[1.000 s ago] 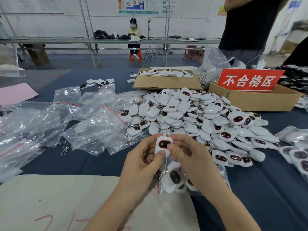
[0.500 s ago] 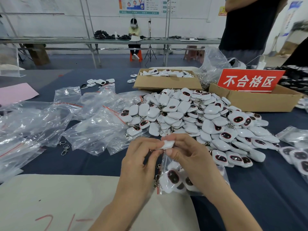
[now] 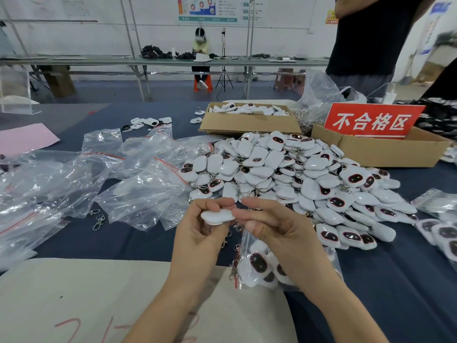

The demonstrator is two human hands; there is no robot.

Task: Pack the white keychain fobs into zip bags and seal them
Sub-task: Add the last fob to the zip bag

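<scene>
My left hand (image 3: 201, 235) grips a white keychain fob (image 3: 217, 216), which lies flat and edge-on with its dark face hidden. The fingertips of my right hand (image 3: 279, 233) pinch the fob's right end. Beneath my right palm a clear zip bag (image 3: 259, 268) holding several fobs rests on the table; whether the lower fingers hold it I cannot tell. Behind my hands spreads a big pile of loose fobs (image 3: 296, 174). Empty zip bags (image 3: 148, 194) with red strips lie to the left.
Two cardboard boxes stand at the back, one (image 3: 247, 125) full of fobs, one (image 3: 383, 154) bearing a red sign (image 3: 371, 120). Filled bags (image 3: 440, 229) lie at the right edge. Loose metal clasps (image 3: 99, 221) sit left. A person (image 3: 371, 33) stands back right.
The fob, held upright with its dark face toward me a second ago, has been tipped over flat between both hands. The hands have barely shifted.
</scene>
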